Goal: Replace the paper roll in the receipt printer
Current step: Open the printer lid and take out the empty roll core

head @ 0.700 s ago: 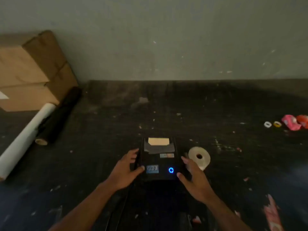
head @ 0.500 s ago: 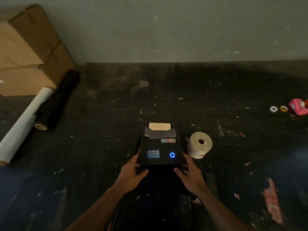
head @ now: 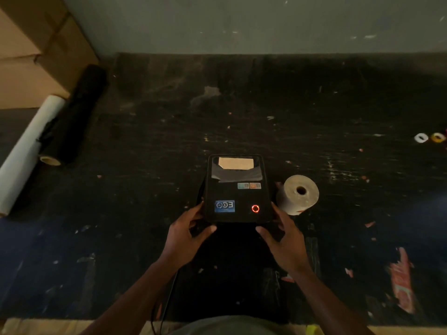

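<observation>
The black receipt printer (head: 235, 189) sits on the dark table, a paper strip showing at its far end and a ring light glowing red near its front right. A white paper roll (head: 298, 194) lies on its side just right of the printer. My left hand (head: 186, 234) grips the printer's front left corner, fingers on its side and thumb at the front edge. My right hand (head: 283, 235) grips the front right corner the same way. The lid looks closed.
Cardboard boxes (head: 36, 56) stand at the back left, with a black roll (head: 72, 114) and a white roll (head: 26, 146) lying beside them. Small white (head: 420, 137) and yellow (head: 438, 137) rings lie far right. A cable (head: 167, 303) runs toward me. The wall is behind.
Both hands slid from the printer's top and sides down to its front corners. The ring light turned from blue to red. The camera tilted down.
</observation>
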